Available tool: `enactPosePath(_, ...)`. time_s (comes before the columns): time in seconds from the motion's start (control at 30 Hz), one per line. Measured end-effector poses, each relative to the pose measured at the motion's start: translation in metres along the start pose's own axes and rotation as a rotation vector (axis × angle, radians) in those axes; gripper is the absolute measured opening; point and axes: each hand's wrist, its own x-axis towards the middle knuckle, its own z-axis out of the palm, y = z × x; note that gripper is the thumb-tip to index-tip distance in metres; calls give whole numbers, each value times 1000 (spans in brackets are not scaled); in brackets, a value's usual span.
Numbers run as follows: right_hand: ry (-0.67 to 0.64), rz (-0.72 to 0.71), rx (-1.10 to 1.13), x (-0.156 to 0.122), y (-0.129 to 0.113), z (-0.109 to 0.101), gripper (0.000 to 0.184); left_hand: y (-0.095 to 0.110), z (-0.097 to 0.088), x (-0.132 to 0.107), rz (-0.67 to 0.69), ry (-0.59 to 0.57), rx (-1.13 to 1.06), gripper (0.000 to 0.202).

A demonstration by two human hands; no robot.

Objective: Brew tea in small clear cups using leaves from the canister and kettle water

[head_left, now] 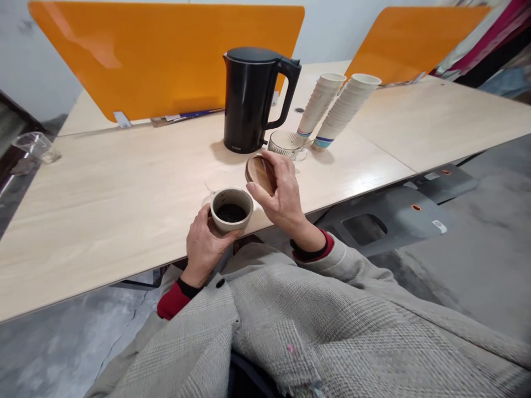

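A pale round ceramic jar (249,213) with a dark filling inside stands near the table's front edge. My left hand (204,243) is wrapped round its left side and front. Just above and to the right, my right hand (284,193) grips a round wooden lid (262,172), tilted and apart from the jar's rim. Behind the lid sits a ribbed clear glass cup (286,142) with a handle. Something clear and glassy (215,179) shows faintly behind the jar, too indistinct to name.
A black electric kettle (249,99) stands behind the lid. Two leaning stacks of paper cups (346,108) are to its right. Orange divider panels (166,61) line the back of the wooden table (103,221). A clear plastic cup (35,145) is at the far left. A grey stool (398,221) sits below the right edge.
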Motion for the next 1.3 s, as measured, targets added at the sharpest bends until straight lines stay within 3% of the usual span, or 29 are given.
enactPosePath(0.1,-23,94,-106,-8,43,11,68,-4,2,0,28,24,5,89)
enactPosePath(0.2,-140,149,-180,-20,69,26,67,-7,3,-1,18,37,13,90)
enactPosePath(0.3,-239,131,-217,-28,74,35,68,-7,3,-2,4,39,22,92)
enactPosePath(0.43,-245,99,-212,-33,73,38,68,-5,3,-3,15,36,31,92)
enactPosePath(0.57,-158,83,-152,-35,79,31,73,-5,2,-4,31,49,34,93)
enactPosePath(0.73,161,150,-51,-21,97,-6,70,-8,-1,-8,9,89,52,94)
enactPosePath(0.9,413,284,-98,12,135,-39,63,-10,-5,-9,-11,90,8,91)
enactPosePath(1.07,412,325,-68,40,168,-39,57,-13,-6,-7,4,105,18,89)
enactPosePath(1.3,394,316,-50,73,178,-31,37,-14,-3,-8,31,126,37,90)
